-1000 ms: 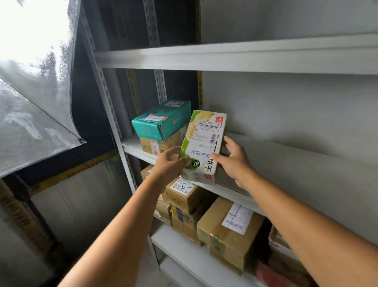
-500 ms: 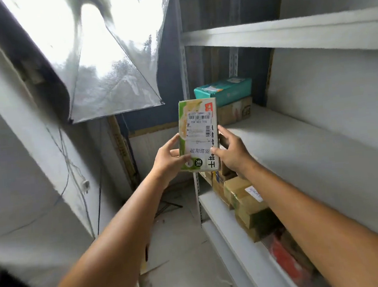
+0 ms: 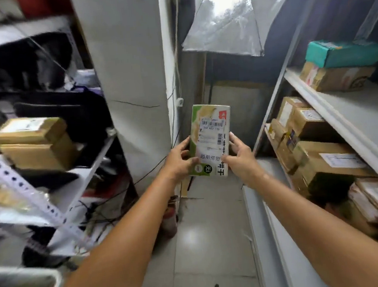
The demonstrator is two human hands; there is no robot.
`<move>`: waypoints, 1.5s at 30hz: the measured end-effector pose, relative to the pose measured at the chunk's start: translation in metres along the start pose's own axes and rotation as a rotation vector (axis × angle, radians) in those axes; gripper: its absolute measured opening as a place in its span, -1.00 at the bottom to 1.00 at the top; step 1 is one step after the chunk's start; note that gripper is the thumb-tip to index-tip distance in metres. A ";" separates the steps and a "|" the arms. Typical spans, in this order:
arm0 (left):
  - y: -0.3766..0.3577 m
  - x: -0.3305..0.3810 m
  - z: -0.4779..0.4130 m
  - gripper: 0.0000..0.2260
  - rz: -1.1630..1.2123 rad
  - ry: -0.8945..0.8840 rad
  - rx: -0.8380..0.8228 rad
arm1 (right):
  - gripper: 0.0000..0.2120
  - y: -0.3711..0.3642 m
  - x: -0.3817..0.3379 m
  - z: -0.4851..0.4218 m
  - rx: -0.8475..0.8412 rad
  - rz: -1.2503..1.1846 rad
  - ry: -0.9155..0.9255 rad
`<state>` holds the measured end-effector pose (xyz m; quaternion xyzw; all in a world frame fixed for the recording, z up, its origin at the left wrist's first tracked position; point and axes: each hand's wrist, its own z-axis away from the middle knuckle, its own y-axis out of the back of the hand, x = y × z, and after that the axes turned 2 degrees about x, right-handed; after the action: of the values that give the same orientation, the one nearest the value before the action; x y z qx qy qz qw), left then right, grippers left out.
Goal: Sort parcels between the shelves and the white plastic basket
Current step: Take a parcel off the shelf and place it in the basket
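Green-and-white box (image 3: 210,139) held upright at frame centre over the aisle floor, left hand (image 3: 180,161) and right hand (image 3: 238,155) gripping its lower edges, white barcode label reading partly "170", upside-down Chinese print, shelves (image 3: 332,117) of brown parcels (image 3: 322,161) at right.

The flat green-and-white printed cardboard parcel (image 3: 210,141) carries black characters, a red corner patch and a white barcoded label. The rectangular cardboard box (image 3: 344,53) on the pale grey metal shelf (image 3: 363,109) is teal.

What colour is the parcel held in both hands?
The parcel is green and white, with a white barcode label; head view.
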<state>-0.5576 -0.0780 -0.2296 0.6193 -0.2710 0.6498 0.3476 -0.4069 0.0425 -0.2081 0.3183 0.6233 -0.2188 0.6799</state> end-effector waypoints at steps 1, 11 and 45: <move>0.010 -0.014 0.013 -0.30 0.001 0.016 0.023 | -0.27 -0.014 0.006 0.009 -0.035 0.029 0.000; 0.079 -0.115 0.160 -0.33 0.010 0.175 0.422 | -0.42 -0.134 0.080 0.081 -0.342 0.066 -0.081; 0.545 -0.390 0.356 -0.31 0.260 0.450 1.275 | -0.41 -0.800 0.178 0.099 -1.310 0.457 0.178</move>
<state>-0.7701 -0.7353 -0.5434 0.5154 0.1707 0.8315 -0.1177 -0.8697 -0.5715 -0.5097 -0.0173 0.5977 0.3777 0.7070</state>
